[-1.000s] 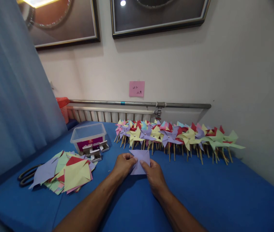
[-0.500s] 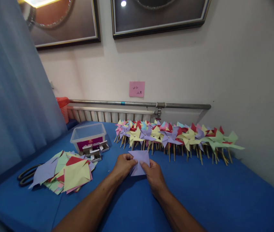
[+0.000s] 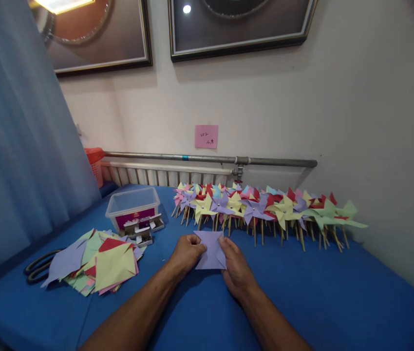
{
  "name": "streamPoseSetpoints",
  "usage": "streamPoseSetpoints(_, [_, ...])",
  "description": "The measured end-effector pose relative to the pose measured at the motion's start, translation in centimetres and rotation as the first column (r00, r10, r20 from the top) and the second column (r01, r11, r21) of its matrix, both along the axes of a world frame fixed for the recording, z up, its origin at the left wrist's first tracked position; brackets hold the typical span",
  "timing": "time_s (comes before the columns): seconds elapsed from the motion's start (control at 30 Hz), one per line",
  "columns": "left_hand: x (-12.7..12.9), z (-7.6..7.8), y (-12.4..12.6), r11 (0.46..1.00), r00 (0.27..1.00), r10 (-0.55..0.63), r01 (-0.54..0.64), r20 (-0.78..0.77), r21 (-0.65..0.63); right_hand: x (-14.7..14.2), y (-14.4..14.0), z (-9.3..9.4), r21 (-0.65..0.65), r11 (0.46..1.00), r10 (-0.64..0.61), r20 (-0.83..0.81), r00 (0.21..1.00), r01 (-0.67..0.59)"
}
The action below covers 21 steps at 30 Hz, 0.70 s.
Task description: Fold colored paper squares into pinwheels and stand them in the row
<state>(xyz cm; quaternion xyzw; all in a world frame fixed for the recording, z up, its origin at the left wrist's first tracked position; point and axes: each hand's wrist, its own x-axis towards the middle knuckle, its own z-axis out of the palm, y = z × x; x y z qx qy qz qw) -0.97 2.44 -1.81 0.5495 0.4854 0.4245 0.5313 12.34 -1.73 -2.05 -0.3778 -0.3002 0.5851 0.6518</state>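
Note:
Between my two hands is a square of purple paper (image 3: 210, 251) with slits running in from its corners. My left hand (image 3: 188, 251) pinches its left edge, thumb on top and fingers curled behind. On the opposite side, my right hand (image 3: 235, 263) grips the right edge near the upper corner. To the left lies a loose pile of cut paper squares (image 3: 114, 265) in yellow, green, red, pink and purple. Black-handled scissors (image 3: 39, 267) stick out from under that pile. Beyond my hands stand many paper pinwheels (image 3: 256, 207) on thin sticks.
A clear plastic tub (image 3: 134, 200) with a purple label stands at the back left, small open boxes (image 3: 143, 234) of dark bits before it. A radiator (image 3: 170, 170) and metal pipe (image 3: 207, 158) run along the wall. A blue curtain (image 3: 28, 122) hangs at left.
My right thumb has moved off the middle of the purple paper to its right edge, near the upper corner. My left hand keeps its pinch.

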Motion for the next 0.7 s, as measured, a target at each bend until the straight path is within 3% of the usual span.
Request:
streamPoseSetpoints(0.2, [0.1,0.1,-0.1,1.0,0.999,-0.008,0.007,-0.039,-0.01,0.2,-0.1,0.5,-0.02,0.999,0.039,-0.058,0.998,-0.041])
streamPoseSetpoints(0.7, [-0.1,0.5,0.0,0.999,0.999,-0.031,0.032,0.018,-0.032,0.4,0.5,-1.1,0.035,0.999,-0.031,0.127,0.991,0.026])
